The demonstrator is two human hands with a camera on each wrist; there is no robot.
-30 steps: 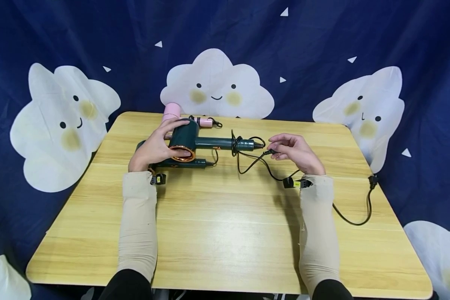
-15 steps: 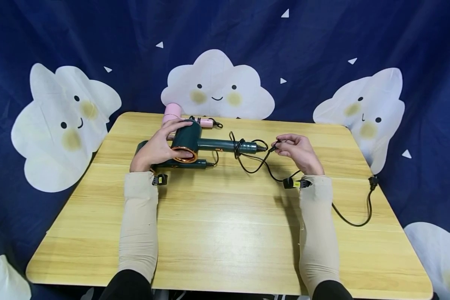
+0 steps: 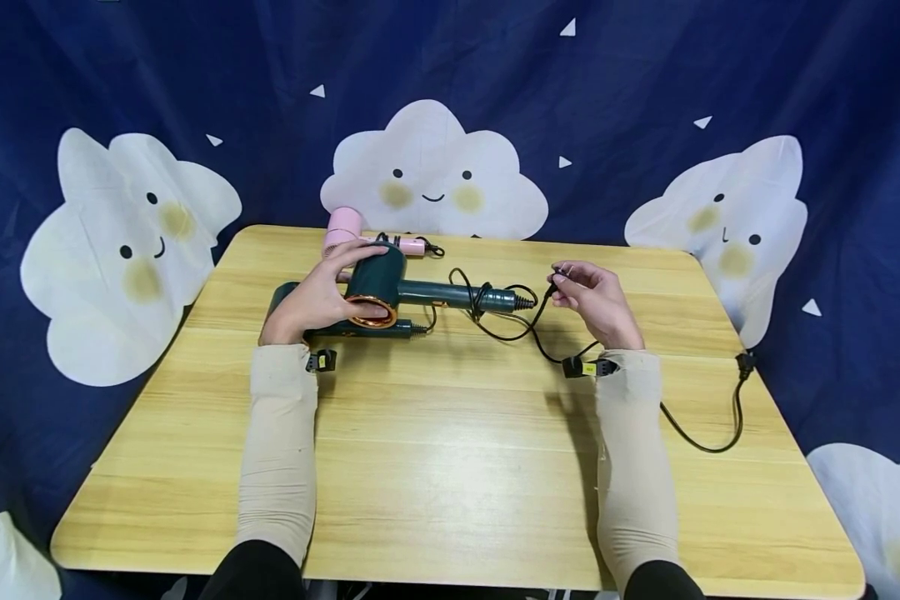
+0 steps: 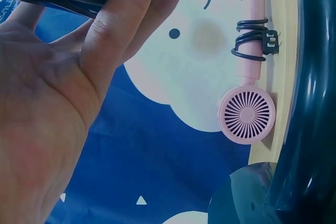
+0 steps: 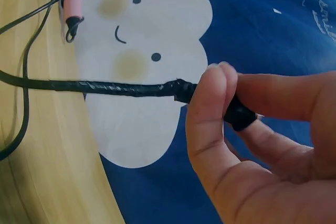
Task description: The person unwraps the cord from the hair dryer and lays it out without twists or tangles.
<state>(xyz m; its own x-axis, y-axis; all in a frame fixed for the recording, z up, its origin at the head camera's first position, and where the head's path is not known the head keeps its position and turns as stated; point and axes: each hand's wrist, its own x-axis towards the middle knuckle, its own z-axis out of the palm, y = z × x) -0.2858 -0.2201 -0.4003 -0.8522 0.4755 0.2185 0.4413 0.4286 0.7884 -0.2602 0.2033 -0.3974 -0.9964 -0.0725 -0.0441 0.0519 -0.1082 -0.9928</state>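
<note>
Left hand (image 3: 311,298) grips green hair dryer (image 3: 378,267) over worktop (image 3: 450,467), right hand (image 3: 596,302) pinches plug (image 5: 241,116) between fingers (image 5: 207,124); tugging hard could cinch the looped cord (image 5: 115,88) around the handle (image 3: 431,292) or jerk the dryer loose.

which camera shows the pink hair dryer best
The left wrist view: it shows the pink hair dryer clearly, with its slotted grille, wound cord and plug. The head view shows it small, partly hidden behind the left hand. The right wrist view shows only part of its handle and cord.
</note>
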